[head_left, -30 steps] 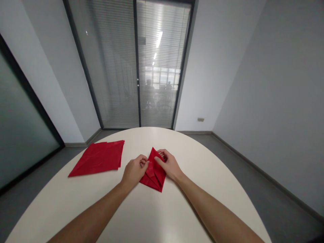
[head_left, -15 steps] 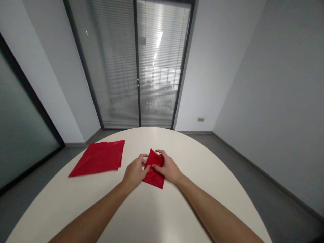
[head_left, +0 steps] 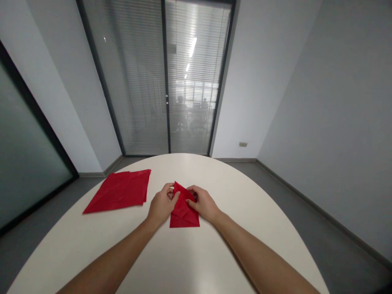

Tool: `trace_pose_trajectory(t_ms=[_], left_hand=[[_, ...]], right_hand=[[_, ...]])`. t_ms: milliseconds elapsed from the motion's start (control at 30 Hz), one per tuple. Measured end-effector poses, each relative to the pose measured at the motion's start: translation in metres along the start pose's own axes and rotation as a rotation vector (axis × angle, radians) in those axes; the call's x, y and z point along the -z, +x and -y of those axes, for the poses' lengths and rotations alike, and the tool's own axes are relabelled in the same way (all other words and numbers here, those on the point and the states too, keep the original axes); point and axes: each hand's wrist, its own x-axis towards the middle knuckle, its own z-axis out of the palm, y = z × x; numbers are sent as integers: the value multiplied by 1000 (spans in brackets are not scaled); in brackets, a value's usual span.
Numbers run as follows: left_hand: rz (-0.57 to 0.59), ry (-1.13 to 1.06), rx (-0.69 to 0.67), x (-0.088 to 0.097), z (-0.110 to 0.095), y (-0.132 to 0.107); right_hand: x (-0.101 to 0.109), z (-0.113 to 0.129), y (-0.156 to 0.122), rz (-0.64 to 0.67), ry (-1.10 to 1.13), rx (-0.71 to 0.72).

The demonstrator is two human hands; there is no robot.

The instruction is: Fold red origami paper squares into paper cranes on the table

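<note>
A small folded piece of red paper point(head_left: 183, 214), creased across its front, is held between my two hands over the middle of the table. My left hand point(head_left: 161, 204) pinches its left edge near the top, thumb on the near face and fingers behind. On the right side, my right hand point(head_left: 206, 204) grips the edge the same way, its thumb pressed on the face. The paper's upper left corner rises to a point, and its top edge slopes down to the right. Parts of my fingers are hidden behind it.
A stack of larger red sheets point(head_left: 121, 192) lies to the left on the round white table point(head_left: 239, 245). Beyond the table's far edge stand glass panels with blinds point(head_left: 141, 102). A socket plate point(head_left: 243, 144) sits low on the wall.
The red paper has turned, so its bottom edge now lies level and its peak has shifted left. My left hand has moved slightly left and up along the edge.
</note>
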Motion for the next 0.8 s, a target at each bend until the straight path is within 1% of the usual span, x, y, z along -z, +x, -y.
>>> trace_pose_trajectory(t_ms=[100,233,400,567,633,700,800], left_hand=[[1,-126,-51,0,2,2],[-6,-111,-68,0,-1,2],[-55,-162,14,0,2,5],[-52,-312,49,0,4,7],[-55,-336,75,1,4,7],[-66,-338,95,2,4,7],[-73,-389,134,3,8,9]], right_hand=[[0,1,-1,32,-18,24],[0,1,-2,25,-33,38],[1,4,-3,47,-62,51],[3,12,-6,52,-84,65],[4,16,-7,62,-111,68],[6,20,-8,74,-144,94],[8,25,-8,97,-186,174]])
